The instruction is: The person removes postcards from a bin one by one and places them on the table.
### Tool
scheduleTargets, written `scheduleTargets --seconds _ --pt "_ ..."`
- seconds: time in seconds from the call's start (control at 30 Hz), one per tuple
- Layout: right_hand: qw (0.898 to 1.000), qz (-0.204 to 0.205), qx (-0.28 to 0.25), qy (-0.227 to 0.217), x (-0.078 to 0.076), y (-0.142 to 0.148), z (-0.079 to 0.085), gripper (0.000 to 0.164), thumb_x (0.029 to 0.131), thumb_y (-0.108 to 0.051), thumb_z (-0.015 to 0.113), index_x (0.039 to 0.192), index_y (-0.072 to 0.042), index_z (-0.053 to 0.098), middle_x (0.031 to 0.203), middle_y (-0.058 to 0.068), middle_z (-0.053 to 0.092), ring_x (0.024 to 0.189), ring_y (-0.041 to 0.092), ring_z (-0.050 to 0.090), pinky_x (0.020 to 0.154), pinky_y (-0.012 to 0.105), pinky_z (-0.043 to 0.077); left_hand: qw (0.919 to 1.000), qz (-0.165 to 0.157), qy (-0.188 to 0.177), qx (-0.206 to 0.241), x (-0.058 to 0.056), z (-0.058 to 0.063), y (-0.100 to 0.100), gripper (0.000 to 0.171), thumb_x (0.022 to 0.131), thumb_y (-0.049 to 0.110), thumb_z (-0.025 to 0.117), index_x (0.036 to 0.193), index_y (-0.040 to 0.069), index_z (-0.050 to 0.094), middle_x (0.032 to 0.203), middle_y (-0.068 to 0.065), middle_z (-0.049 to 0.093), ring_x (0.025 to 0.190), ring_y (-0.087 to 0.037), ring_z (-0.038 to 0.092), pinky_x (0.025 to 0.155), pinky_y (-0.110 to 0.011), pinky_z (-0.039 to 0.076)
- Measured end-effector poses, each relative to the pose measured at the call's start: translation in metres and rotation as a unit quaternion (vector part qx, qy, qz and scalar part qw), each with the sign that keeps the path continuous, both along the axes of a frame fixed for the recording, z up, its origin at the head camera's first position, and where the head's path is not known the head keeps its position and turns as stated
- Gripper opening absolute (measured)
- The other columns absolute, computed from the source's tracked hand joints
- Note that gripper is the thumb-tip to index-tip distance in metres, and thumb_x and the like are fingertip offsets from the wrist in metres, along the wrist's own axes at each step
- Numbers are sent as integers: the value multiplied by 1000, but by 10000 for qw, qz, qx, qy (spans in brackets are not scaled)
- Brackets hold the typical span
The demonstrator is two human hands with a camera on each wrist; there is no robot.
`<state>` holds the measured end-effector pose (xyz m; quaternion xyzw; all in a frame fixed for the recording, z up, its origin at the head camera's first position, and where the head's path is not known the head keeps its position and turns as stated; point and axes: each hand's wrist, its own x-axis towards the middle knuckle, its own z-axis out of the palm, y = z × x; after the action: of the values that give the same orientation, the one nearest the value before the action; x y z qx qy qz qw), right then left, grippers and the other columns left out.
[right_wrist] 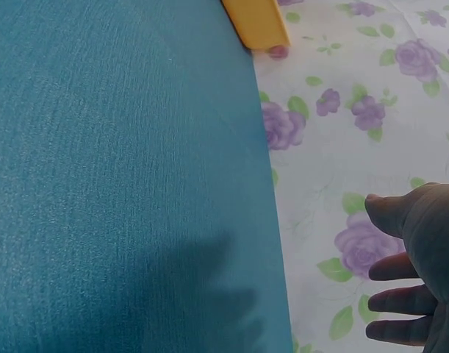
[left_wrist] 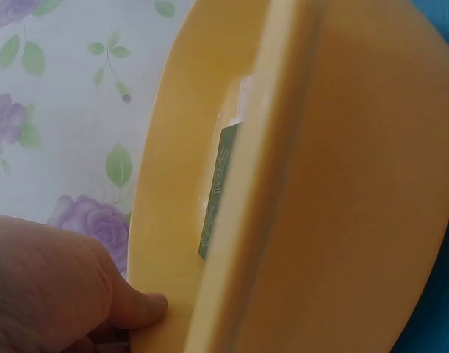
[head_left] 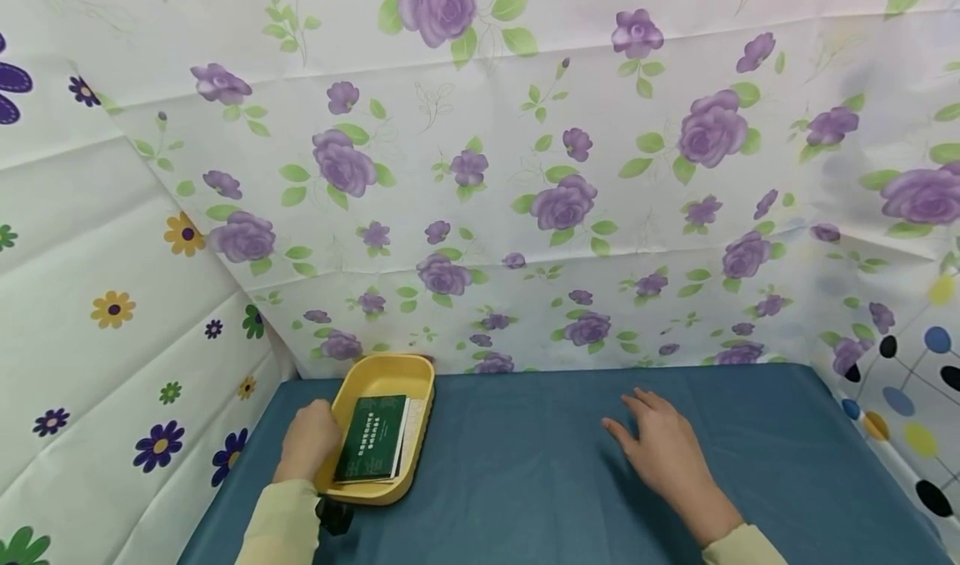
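At the left of the table is a yellow plastic tray with rounded corners. My left hand grips its left rim, the thumb bent over the edge to the inside in the left wrist view. Inside the tray lies a dark green booklet with white lettering, on top of white paper that shows along its right side. My right hand is held over the right half of the table, fingers extended and apart from the thumb, with nothing in it.
A blue cloth covers the table. Behind it stands a white sheet with purple roses; patterned sheets close off the left and right sides. A small black object is under the left wrist.
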<state>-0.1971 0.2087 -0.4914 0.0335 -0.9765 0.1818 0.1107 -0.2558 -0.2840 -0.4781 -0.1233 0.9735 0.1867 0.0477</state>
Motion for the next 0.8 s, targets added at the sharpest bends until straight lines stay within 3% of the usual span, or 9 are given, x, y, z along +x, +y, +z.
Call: scheduleTargets --seconds 0.47,0.8 --pt "10000 17 24 -90 -4 -3 0 77 82 -69 44 121 -5 61 131 23 53 121 42 49 91 59 42 9986 -287 91 428 3 -2 31 8 88 3 50 87 -3 55 67 -11 54 58 -20 54 48 -30 40" --pt "9993 52 -124 -354 -8 -14 3 55 87 -52 56 122 -9 61 129 19 56 118 38 53 87 55 45 9969 -395 98 677 6 0 67 11 89 4 51 81 -1 55 62 -9 51 53 -18 55 45 -29 40"
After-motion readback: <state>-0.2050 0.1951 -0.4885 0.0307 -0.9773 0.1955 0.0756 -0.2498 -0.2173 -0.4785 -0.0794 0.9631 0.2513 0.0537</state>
